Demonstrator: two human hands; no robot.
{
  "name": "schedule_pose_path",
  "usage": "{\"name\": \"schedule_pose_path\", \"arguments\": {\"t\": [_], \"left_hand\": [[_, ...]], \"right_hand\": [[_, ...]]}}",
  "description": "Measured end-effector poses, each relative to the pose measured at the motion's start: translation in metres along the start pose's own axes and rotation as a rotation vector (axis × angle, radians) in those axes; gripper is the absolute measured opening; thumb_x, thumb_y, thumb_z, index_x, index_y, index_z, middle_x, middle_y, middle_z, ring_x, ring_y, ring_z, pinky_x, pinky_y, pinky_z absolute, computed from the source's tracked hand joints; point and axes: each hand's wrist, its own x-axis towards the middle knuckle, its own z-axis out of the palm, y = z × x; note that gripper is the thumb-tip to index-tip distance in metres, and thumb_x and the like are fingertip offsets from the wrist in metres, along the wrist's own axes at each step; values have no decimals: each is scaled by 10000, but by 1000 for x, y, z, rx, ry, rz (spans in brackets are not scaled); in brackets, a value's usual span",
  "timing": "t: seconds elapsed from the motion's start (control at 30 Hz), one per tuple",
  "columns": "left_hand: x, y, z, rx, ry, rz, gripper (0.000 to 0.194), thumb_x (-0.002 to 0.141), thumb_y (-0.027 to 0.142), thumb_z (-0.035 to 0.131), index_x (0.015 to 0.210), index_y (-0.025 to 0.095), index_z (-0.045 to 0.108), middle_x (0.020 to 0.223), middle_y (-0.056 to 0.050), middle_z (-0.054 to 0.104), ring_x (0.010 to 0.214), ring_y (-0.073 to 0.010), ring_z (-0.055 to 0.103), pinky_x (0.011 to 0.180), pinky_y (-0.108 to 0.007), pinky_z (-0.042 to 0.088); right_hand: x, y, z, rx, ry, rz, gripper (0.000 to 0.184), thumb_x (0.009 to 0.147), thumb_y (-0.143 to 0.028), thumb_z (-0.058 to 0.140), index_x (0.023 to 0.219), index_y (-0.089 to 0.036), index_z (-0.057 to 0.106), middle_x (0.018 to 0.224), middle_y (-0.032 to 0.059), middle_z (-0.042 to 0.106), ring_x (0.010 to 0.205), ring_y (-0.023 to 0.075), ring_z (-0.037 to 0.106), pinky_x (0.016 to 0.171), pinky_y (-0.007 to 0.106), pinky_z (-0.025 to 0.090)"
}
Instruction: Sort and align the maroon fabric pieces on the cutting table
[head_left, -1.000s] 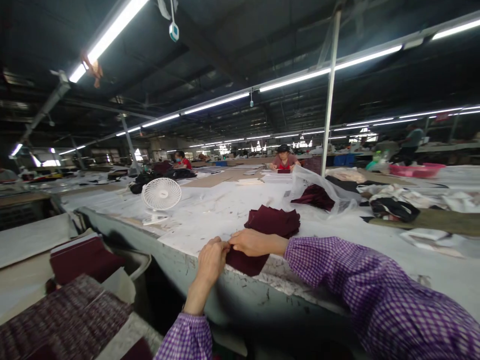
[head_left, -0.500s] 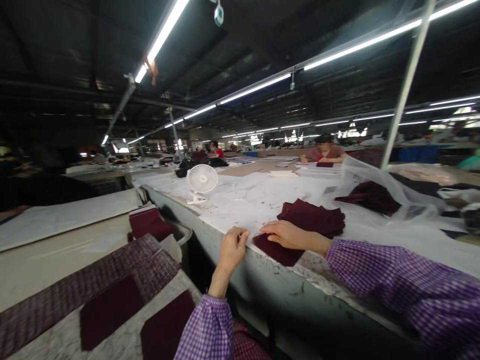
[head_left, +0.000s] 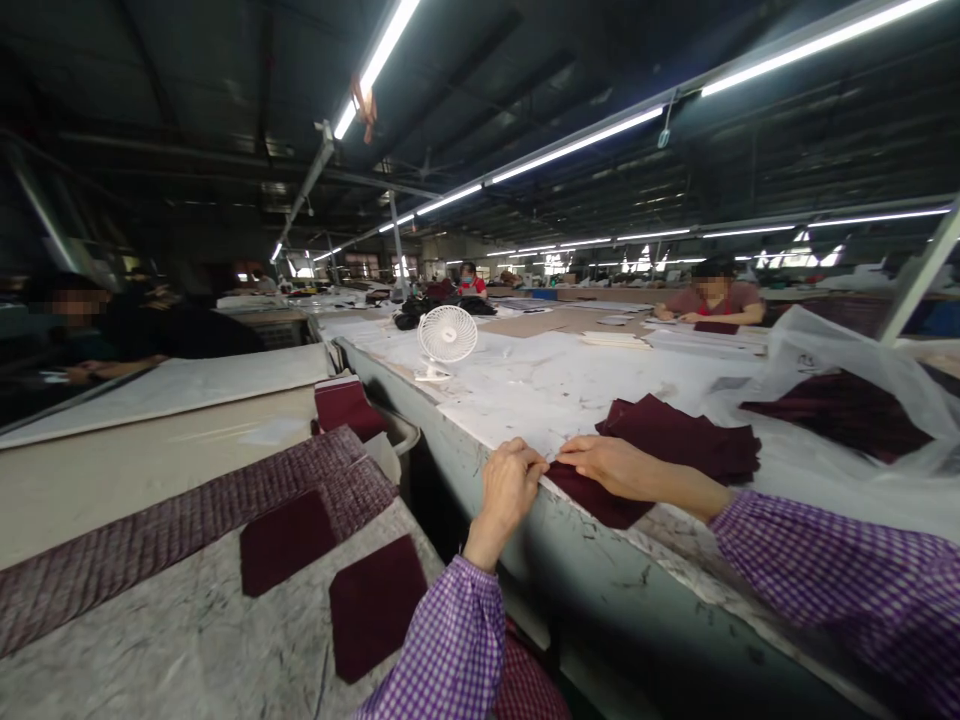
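Note:
At the near edge of the white-covered table, a maroon fabric piece [head_left: 611, 508] lies partly under my right hand [head_left: 619, 468]. That hand rests palm down on it, fingers stretched toward the left corner. My left hand [head_left: 508, 495] is closed in a pinch, its fingertips at that same corner; how much cloth sits between them is mostly hidden. Just behind my right hand is a fanned stack of maroon fabric pieces [head_left: 682, 440].
Left, a lower table [head_left: 187, 640] bears two cut maroon pieces [head_left: 379, 608] and a patterned strip [head_left: 195, 525]. A dark gap separates the tables. A white fan [head_left: 448, 334] and a clear plastic bag [head_left: 795, 345] stand on the white table. Other people work farther off.
My left hand has closed the small gap to the fabric corner and now meets it, near my right fingertips. The view has turned left, showing another person at the far left.

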Motion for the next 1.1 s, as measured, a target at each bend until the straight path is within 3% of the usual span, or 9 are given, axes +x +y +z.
{"name": "schedule_pose_path", "arguments": {"t": [0.27, 0.4, 0.53, 0.7, 0.83, 0.93, 1.0, 1.1], "left_hand": [[-1, -12, -2, -156, 1, 41, 187, 877, 256, 557, 828, 215, 733, 830, -23, 625, 861, -169, 574, 787, -279, 443], [-1, -15, -4, -265, 35, -22, 200, 880, 258, 538, 815, 178, 710, 778, -18, 620, 756, -146, 572, 732, -267, 453], [-4, -10, -2, -193, 44, -65, 80, 801, 194, 613, 822, 185, 690, 818, -9, 611, 761, -146, 565, 724, -267, 448], [-6, -3, 0, -80, 35, 15, 158, 844, 152, 537, 803, 200, 682, 833, -22, 603, 864, -173, 569, 778, -280, 438], [-6, -6, -9, -77, -1, 74, 166, 863, 169, 528, 820, 204, 684, 863, -24, 618, 872, -176, 572, 784, -282, 437], [-8, -15, -19, -131, 17, 28, 138, 848, 154, 542, 805, 191, 668, 851, -21, 633, 857, -172, 581, 776, -275, 443], [-9, -21, -25, -140, 45, -18, 134, 839, 138, 540, 798, 182, 659, 834, -19, 639, 829, -167, 586, 774, -277, 444], [-8, -20, -28, -181, 62, -61, 126, 826, 131, 550, 775, 173, 658, 805, -17, 644, 781, -158, 584, 768, -282, 446]], "right_hand": [[3, -5, -10, -12, -104, -13, 444, 883, -163, 410, 1288, -234, 579, 1237, 108, 582, 1107, 232, 553, 967, 391, 431], [4, -9, -11, 3, -104, 6, 465, 870, -147, 422, 1296, -258, 572, 1228, 89, 585, 1107, 215, 549, 964, 366, 432], [4, -9, -11, 4, -101, 6, 459, 869, -147, 414, 1288, -230, 580, 1223, 106, 588, 1098, 227, 548, 963, 385, 432], [4, -7, -10, -10, -106, -17, 467, 888, -151, 391, 1314, -245, 559, 1192, 103, 589, 1073, 216, 545, 954, 370, 429], [4, -9, -11, -12, -111, -96, 547, 875, -93, 360, 1354, -309, 512, 1177, 91, 583, 1046, 199, 539, 934, 360, 426], [3, -11, -14, -47, -135, -102, 618, 851, -47, 343, 1364, -361, 487, 1213, 87, 561, 1063, 207, 522, 937, 387, 408], [4, -9, -15, -47, -123, -62, 585, 871, -97, 371, 1381, -369, 460, 1230, 87, 554, 1087, 229, 505, 960, 430, 378], [5, 0, -17, 25, -94, 65, 570, 875, -274, 488, 1437, -277, 393, 1269, 119, 544, 1158, 282, 463, 1005, 481, 323]]}}
